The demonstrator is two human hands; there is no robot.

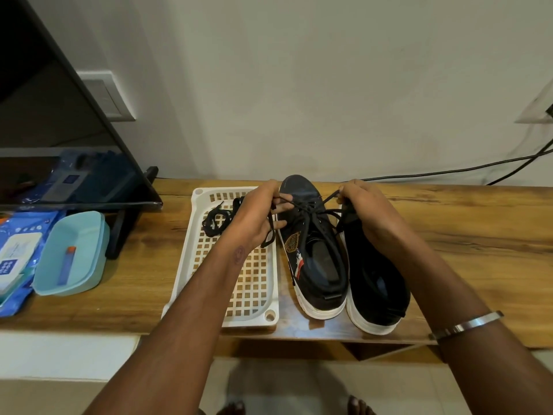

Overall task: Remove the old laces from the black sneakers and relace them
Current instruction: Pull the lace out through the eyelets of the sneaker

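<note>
Two black sneakers with white soles stand side by side on the wooden shelf, toes toward the wall. The left sneaker (314, 253) carries a black lace (311, 209) crossing its eyelets near the toe. My left hand (257, 214) pinches one end of that lace at the shoe's left side. My right hand (365, 211) pinches the other end at the right, above the toe of the right sneaker (377, 283), which shows no lace. A loose black lace (217, 221) lies bunched in the white tray.
A white perforated tray (254, 295) sits left of the shoes. Further left are a teal tub (71, 253) holding a small tube, blue wipe packs (15, 262) and a TV (59, 115) on its stand. A black cable (449, 170) runs along the wall at right.
</note>
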